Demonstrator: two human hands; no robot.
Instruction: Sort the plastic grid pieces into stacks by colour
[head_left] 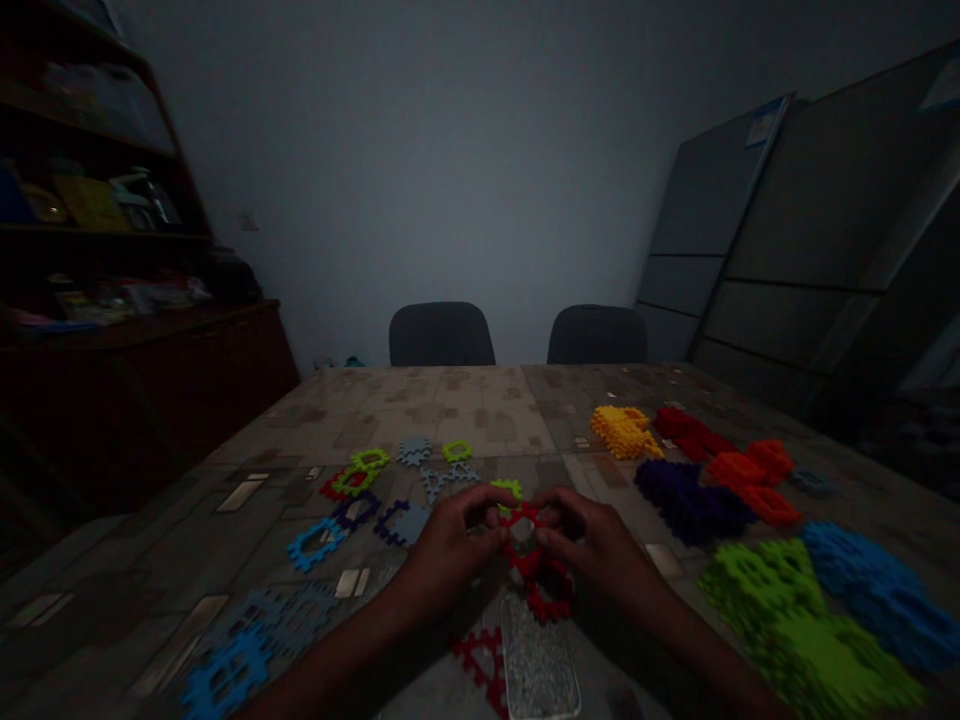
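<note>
Near the table's front edge, my left hand [459, 535] and my right hand [592, 535] pinch a red toothed interlocking building piece [523, 562] between thumbs and fingers, one hand on each side. The piece has an open middle. Another red ring-shaped piece [553, 607] hangs or lies just below it; I cannot tell whether the two are joined. A lime green piece [507, 488] shows just behind my fingertips. Below my hands lie a rectangular speckled grey object with a pale rim [540, 665] and a flat red toothed piece [484, 662].
Loose blue [315, 542], purple [356, 510], grey and lime pieces are spread on the left. At right stand stacks in yellow [624, 430], red, purple [690, 500], orange [750, 480], green [810, 620] and blue [877, 590]. Two dark chairs [441, 335] stand beyond the table [420, 400].
</note>
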